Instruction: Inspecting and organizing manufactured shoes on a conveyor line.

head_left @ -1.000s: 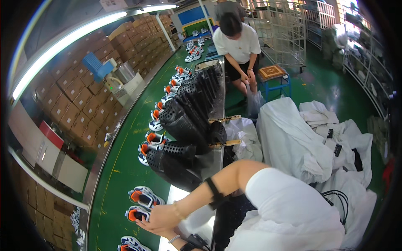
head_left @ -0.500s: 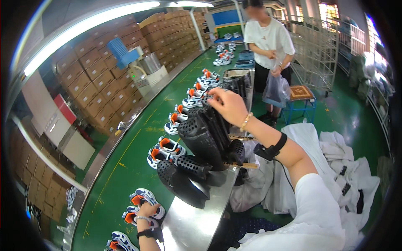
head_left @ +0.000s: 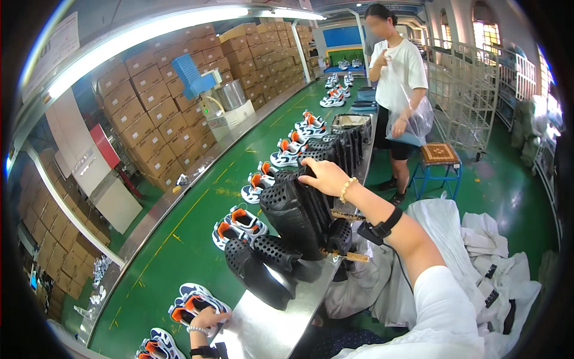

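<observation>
My left hand (head_left: 206,319) is at the near sneaker (head_left: 202,294) of a white, navy and orange pair on the green conveyor belt (head_left: 173,239). Its fingers are curled at the shoe's opening, partly hidden, with one digit stretched right. Farther forward, my right hand (head_left: 327,178) pinches the top of a black plastic shoe tree (head_left: 304,190) in an upright, tightly packed row. Two loose black shoe trees with round holes (head_left: 248,266) lean in front of that row, on a shiny metal ledge (head_left: 272,326).
More sneaker pairs (head_left: 242,224) stand along the belt. Across it are stacked cartons (head_left: 143,119). A person (head_left: 400,78) holding a clear plastic bag (head_left: 412,122) stands ahead, beside a blue-legged stool (head_left: 441,154). White cloth (head_left: 433,239) is heaped at my right.
My right hand has closed lower onto the row of black shoe trees. My left hand and the near sneakers have shifted slightly toward me. The other person has raised one hand.
</observation>
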`<state>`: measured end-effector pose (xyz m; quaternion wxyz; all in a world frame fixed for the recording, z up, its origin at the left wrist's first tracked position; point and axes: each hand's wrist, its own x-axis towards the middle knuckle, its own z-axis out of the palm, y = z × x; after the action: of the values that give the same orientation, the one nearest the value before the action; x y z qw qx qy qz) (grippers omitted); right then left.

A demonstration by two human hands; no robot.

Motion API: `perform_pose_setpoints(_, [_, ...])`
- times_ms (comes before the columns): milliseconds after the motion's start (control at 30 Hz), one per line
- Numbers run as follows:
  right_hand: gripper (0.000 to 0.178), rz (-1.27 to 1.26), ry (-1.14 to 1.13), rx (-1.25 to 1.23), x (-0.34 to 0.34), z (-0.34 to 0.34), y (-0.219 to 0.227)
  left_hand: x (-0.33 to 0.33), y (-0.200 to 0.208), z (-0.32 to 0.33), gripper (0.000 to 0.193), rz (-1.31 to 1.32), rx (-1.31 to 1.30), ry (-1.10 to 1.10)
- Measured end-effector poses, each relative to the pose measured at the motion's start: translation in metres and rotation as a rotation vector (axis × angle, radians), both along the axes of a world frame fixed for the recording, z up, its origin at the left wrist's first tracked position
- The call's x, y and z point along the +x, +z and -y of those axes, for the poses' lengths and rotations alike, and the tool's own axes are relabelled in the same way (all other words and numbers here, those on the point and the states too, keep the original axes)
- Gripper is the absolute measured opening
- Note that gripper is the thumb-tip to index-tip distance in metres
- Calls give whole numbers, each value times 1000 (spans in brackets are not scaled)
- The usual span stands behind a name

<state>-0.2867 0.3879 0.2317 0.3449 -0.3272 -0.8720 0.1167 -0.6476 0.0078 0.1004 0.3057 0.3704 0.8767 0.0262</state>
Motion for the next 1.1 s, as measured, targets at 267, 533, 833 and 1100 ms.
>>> perform_pose_setpoints(267, [58,109,-14,-38,-1,-15,4,-23,-36,4,55,-83,71,-73])
perform_pose_setpoints(533, [41,-485,31,39,-13,84,70,45,-78,41,54,-597,976,204])
perform_pose_setpoints(833, [38,343,554,89,-194,314,4,44,-105,71,60,-231,1251,431])
perform_pose_setpoints(1100, [34,526,550,79,-342,327,-113,45,-92,77,46,-244,1182,516])
